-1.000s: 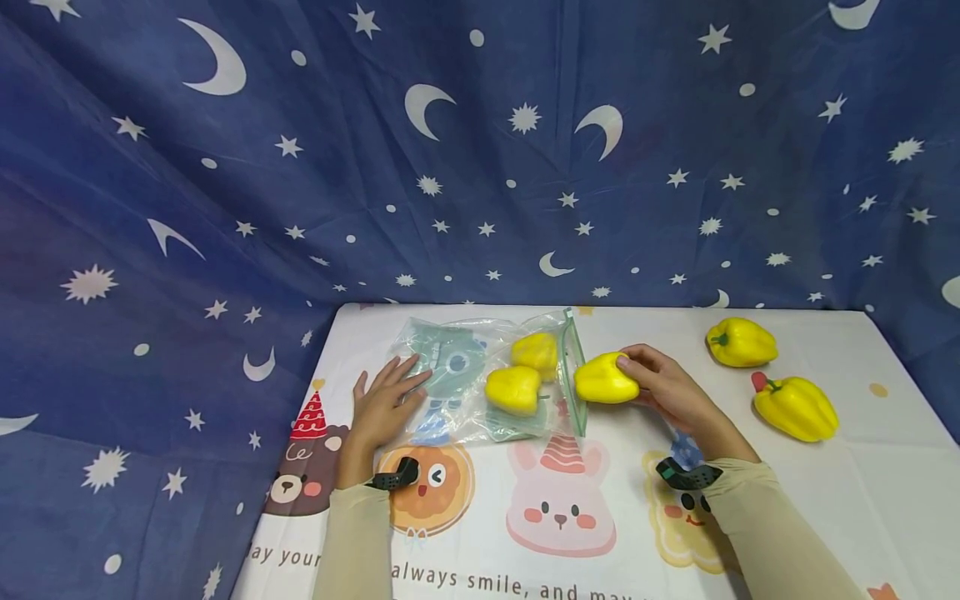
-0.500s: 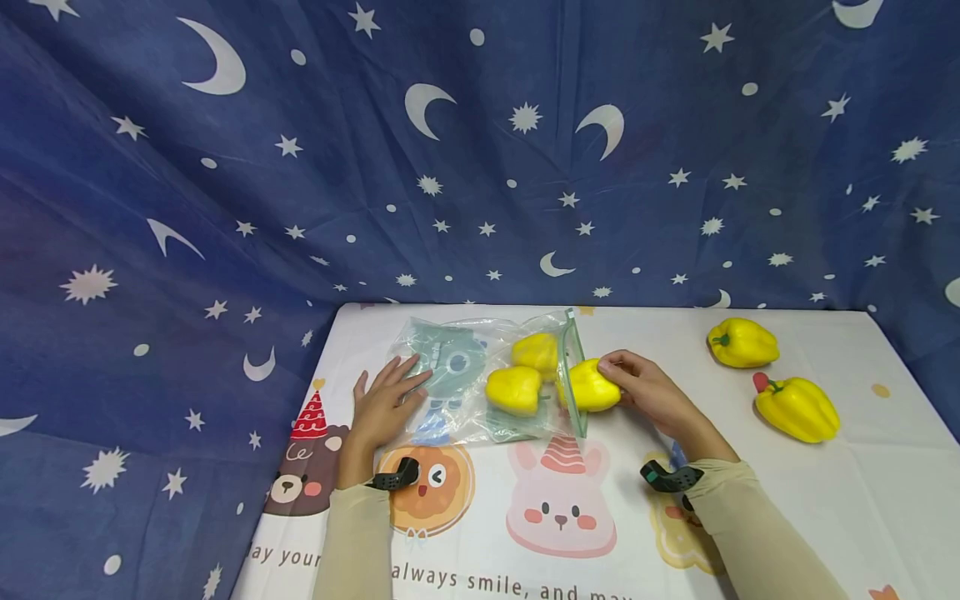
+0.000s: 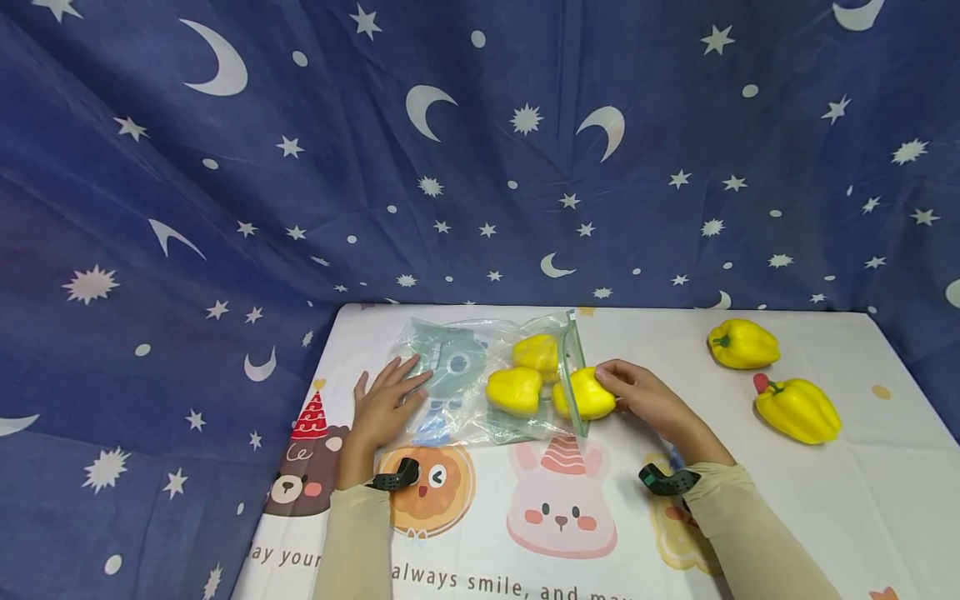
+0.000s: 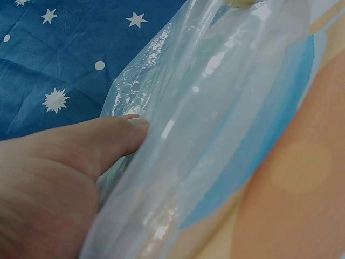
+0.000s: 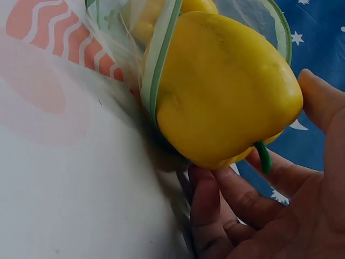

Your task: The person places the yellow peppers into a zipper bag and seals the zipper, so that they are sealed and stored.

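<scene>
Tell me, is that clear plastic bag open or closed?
The bag is open: its green-edged mouth gapes around a yellow pepper, partly inside, held at its stem end by the fingers of the right hand.

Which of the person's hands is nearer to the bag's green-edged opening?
Right. The right hand is just outside the green-edged opening, holding a yellow pepper partway through it; the left hand rests at the opposite end of the bag.
</scene>
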`<state>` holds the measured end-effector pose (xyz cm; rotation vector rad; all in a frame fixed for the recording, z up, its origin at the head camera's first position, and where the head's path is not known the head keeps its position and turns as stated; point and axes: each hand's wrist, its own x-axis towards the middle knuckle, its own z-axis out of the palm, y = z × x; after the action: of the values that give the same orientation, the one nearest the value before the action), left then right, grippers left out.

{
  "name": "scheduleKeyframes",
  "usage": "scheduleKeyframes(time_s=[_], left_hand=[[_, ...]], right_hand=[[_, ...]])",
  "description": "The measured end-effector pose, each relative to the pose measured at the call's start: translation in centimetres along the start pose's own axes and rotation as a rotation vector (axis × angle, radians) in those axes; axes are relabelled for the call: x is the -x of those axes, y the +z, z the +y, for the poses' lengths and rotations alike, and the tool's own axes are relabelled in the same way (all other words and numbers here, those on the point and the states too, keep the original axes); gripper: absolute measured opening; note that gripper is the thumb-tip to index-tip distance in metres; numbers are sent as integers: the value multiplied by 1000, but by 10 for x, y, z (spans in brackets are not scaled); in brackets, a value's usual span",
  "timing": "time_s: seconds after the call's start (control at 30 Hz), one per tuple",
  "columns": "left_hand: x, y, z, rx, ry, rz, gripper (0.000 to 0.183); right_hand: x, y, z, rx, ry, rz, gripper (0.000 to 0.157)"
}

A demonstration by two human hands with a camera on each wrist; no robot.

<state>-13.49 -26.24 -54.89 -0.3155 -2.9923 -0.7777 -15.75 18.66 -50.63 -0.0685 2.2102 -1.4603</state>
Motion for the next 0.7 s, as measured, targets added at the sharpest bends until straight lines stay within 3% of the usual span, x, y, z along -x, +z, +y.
scheduleKeyframes(time_s=[0.2, 0.37, 0.7], left_hand=[[0, 0, 0, 4, -1, 0, 39], [0, -1, 1, 3, -1, -1, 39], [0, -1, 1, 11, -13, -13, 39]], right_hand=[[2, -11, 4, -97, 15, -45, 69], [4, -20, 7, -220, 41, -52, 67], [1, -19, 8, -275, -1, -87, 60]])
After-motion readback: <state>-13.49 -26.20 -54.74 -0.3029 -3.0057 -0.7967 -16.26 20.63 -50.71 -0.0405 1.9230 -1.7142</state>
